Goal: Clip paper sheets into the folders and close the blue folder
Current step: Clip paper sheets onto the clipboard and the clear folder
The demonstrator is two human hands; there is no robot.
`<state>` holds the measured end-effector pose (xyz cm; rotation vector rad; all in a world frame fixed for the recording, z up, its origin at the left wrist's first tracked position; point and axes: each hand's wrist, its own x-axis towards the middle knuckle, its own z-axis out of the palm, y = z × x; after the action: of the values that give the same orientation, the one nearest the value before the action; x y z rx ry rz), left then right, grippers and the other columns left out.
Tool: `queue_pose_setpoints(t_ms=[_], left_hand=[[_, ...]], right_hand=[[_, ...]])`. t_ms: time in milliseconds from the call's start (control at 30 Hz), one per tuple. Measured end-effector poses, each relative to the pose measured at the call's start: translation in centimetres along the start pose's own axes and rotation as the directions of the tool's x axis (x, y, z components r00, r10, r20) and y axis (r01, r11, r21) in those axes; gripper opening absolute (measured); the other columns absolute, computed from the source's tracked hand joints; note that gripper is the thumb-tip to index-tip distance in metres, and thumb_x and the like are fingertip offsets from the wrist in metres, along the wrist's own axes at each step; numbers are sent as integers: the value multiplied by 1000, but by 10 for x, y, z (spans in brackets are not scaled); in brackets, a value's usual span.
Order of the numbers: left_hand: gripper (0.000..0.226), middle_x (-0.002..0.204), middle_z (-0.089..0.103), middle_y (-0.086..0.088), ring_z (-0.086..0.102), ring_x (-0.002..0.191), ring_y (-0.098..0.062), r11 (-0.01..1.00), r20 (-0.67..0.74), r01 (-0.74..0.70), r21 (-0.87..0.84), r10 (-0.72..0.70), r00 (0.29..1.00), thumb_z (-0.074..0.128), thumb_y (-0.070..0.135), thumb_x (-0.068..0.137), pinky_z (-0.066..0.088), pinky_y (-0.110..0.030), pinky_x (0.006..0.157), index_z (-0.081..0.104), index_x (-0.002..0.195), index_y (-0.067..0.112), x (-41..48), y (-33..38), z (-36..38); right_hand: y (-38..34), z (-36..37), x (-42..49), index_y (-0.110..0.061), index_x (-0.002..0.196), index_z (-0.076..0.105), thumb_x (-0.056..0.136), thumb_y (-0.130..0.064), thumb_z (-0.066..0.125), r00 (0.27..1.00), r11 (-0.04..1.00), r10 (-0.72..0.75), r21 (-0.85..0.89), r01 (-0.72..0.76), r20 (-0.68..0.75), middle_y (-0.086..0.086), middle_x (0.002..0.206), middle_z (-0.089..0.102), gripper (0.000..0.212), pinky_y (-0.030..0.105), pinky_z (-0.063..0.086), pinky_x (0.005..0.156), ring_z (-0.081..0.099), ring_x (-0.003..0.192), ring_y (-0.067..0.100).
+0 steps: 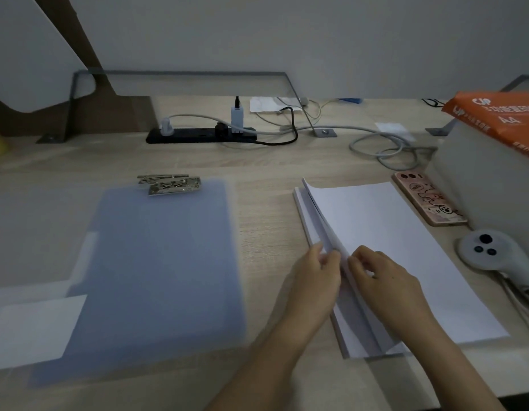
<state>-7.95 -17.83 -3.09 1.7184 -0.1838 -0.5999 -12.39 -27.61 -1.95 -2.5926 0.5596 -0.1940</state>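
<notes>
Wooden desk (pixel 272 179): orange paper pack (pixel 500 120) marked "A4" far right; left hand (pixel 316 277) and right hand (pixel 387 283) pinch raised sheets (pixel 375 226) of the paper stack (pixel 305 216), blue folder (pixel 156 277) flat alongside, left.

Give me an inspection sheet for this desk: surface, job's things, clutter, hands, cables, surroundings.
Surface: wooden desk, dimly lit.
Job's things: blue folder lies flat at left, metal clip at its far edge; paper stack at right, its top sheets lifted along the left edge; white sheet by the folder's near left corner.
Clutter: phone and controller right of the stack; orange A4 pack at far right.
Hands: left hand and right hand both pinch the top sheets.
Cables: power strip with plugs at the back; grey cable coiled to its right.
Surroundings: grey wall; metal frame along the desk's back.
</notes>
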Motion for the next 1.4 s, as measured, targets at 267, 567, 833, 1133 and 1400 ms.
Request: queue_pose_setpoints(t_ms=[267,567,833,1133,1400], left_hand=[[46,114,61,-12,61,103,-28,965,92,216,148,-231,969,44,31,84,53,-39,86,43,125,9,13,15,15],[37,133,53,-3,53,118,-23,994,-85,23,110,-14,996,37,21,95,43,-27,93,43,131,18,-9,18,5],[29,125,59,5,57,114,-15,988,-81,-148,-40,144,986,39,17,97,46,-35,100,49,124,24,-61,39,-90],[24,123,61,-4,61,106,-24,987,-374,-40,-153,-21,927,46,18,96,49,-38,91,52,120,19,-74,-3,-219],[41,114,59,-13,60,96,-31,957,-530,211,199,-76,845,41,20,96,48,-38,83,29,135,15,-41,-24,-270]], right_hand=[[2,-5,1,-12,89,52,96,-22,33,998,998,55,-7,-55,43,3,87,60,23,19,33,54,53,71,17],[19,-32,1,-21,118,52,93,-27,47,983,954,183,243,-175,-10,6,122,57,26,37,41,88,54,113,26],[-21,-69,9,-12,129,49,90,-25,54,970,777,243,604,-179,-25,10,127,57,41,38,40,92,56,105,27],[-118,22,3,-13,102,62,90,-7,51,977,535,35,821,-198,212,3,87,69,17,32,50,67,68,70,21],[-140,94,11,-3,99,59,87,-4,50,942,754,83,598,-273,326,13,87,66,16,34,46,69,62,79,30]])
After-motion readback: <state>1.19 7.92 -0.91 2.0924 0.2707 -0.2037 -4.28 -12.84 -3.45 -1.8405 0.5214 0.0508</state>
